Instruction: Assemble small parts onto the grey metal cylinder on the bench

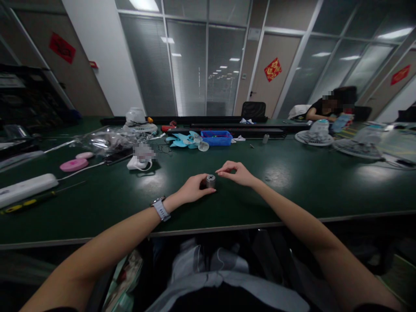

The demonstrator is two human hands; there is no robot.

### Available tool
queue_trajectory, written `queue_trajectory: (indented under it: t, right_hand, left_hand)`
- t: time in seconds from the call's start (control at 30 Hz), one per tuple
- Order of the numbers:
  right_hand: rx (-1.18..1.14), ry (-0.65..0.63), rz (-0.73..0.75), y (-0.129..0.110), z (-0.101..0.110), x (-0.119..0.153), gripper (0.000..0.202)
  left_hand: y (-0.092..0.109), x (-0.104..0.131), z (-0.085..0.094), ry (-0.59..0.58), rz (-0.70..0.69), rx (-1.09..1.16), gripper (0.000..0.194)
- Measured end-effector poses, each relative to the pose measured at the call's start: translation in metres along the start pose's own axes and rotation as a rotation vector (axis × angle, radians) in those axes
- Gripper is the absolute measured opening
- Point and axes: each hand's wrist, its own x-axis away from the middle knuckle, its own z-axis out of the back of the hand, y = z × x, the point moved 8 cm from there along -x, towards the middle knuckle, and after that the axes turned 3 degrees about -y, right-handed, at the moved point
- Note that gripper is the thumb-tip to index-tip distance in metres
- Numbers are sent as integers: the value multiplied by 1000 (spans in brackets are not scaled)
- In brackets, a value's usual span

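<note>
A small silvery metal cylinder [211, 181] stands upright on the green tabletop, with a dark detail in its top face. My left hand [194, 189], a watch on its wrist, wraps its thumb and fingers around the cylinder's sides. Just to the right, my right hand [237, 174] is closed in a pinch, its fingertips level with the cylinder's top and slightly apart from it. Whatever sits in that pinch is too small to make out.
Left lie a white power strip [29, 190], a yellow-handled screwdriver [26, 203] and a pink round object [74, 164]. Farther back are blue fan blades [183, 139], a blue bin [217, 138] and another metal cylinder [265, 138]. Fan parts [315, 136] and a seated person [328, 108] are right.
</note>
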Motion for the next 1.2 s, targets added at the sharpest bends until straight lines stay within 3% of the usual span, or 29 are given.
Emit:
queue_trajectory:
  t: [0.2, 0.4, 0.6, 0.77, 0.83, 1.0, 1.2]
  right_hand:
    - [148, -352, -61, 35, -19, 6, 31]
    - [240, -397, -23, 35, -25, 8, 35]
    - [187, -325, -16, 26, -20, 5, 26]
    - [87, -7, 22, -3, -1, -4, 21]
    - [78, 61, 29, -14, -2, -5, 20]
    - [68, 35, 41, -27, -19, -7, 19]
    - [100, 44, 7, -24, -19, -7, 19]
  left_hand:
    - [0, 0, 0, -6, -5, -27, 41]
    - [-2, 0, 0, 2, -8, -24, 44]
    - [-2, 0, -1, -5, -2, -3, 44]
    - [-3, 0, -2, -3, -3, 1, 42]
    - [-3, 0, -2, 4, -4, -13, 42]
    - [-4, -1, -1, 12, 4, -59, 49]
    - [-2, -1, -1, 5, -6, -35, 52]
